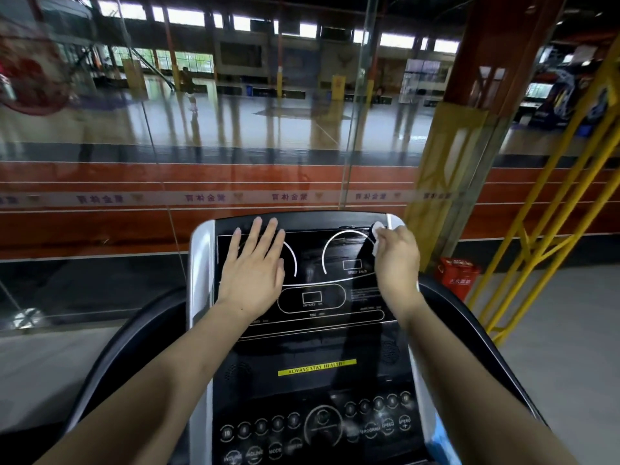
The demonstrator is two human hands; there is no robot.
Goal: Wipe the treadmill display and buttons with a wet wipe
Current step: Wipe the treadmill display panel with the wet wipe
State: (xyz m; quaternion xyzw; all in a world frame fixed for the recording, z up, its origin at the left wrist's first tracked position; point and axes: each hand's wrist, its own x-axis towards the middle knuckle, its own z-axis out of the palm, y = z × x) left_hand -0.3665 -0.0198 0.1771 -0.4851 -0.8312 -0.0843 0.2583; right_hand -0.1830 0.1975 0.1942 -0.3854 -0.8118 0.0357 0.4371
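Wet wipe [377, 234], white and crumpled, pinched in the curled fingers of the right hand [397, 255], pressed against the upper right corner of the treadmill display [315, 273] at centre frame. Left hand [253, 266] spread flat, fingers apart, palm down on the display's left dial. Below, near the bottom edge, round buttons [295, 427] in rows across the dark console. Yellow strip [317, 367] with lettering between display and buttons. Right of the console, red bin [458, 275] on the floor beside yellow railings [550, 229].
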